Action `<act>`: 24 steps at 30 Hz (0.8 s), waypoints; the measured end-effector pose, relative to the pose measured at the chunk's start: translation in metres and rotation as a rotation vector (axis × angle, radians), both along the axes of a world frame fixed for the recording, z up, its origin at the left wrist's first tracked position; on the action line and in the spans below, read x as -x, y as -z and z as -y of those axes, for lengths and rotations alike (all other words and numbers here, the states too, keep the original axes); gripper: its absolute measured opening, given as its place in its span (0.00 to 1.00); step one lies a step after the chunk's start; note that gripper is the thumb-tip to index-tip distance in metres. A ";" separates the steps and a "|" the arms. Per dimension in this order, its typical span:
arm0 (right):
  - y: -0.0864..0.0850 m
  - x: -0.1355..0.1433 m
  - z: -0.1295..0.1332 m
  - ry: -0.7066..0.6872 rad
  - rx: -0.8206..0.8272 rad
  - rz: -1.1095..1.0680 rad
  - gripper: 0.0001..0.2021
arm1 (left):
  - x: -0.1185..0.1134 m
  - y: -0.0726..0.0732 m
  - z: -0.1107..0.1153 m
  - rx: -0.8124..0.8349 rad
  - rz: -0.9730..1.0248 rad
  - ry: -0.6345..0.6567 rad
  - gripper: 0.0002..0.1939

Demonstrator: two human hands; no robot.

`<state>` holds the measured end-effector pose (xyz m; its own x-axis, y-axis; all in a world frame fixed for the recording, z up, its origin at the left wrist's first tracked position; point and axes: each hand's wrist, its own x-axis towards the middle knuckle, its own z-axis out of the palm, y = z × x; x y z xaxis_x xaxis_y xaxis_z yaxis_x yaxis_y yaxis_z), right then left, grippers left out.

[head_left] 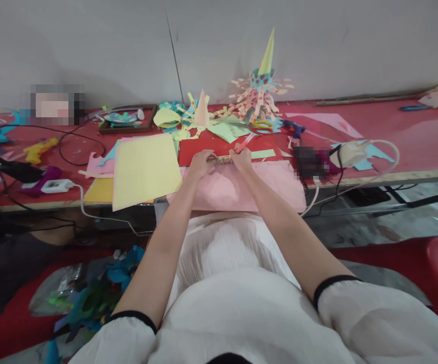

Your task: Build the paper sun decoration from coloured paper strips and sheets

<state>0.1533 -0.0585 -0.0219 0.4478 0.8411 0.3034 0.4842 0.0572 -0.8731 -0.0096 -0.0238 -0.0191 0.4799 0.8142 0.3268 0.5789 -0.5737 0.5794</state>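
My right hand is closed around a pinkish-red marker, its upper end slanting up and to the right. The fingers of my left hand are curled at the left end of a small patterned paper strip. This strip runs between my two hands, and the marker's tip is hidden by my right hand. Beneath lies a red sheet, with a pink sheet nearer to me. A pale green paper strip rests just right of my right hand.
Pale yellow sheets lie at left, beyond them a yellow glue gun and a dark tray. Paper cones with fringes and yellow-handled scissors stand or lie behind. Cables and a white plug are at right.
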 end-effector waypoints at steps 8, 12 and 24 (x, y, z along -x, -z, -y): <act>0.001 -0.001 -0.002 0.045 0.003 0.003 0.13 | 0.000 -0.002 0.000 0.013 -0.023 -0.016 0.07; 0.001 -0.001 -0.001 0.023 0.006 -0.003 0.13 | 0.000 -0.003 0.002 0.016 -0.018 -0.013 0.07; 0.001 -0.002 -0.001 0.054 -0.001 -0.003 0.13 | -0.001 -0.004 0.002 0.017 -0.004 -0.011 0.07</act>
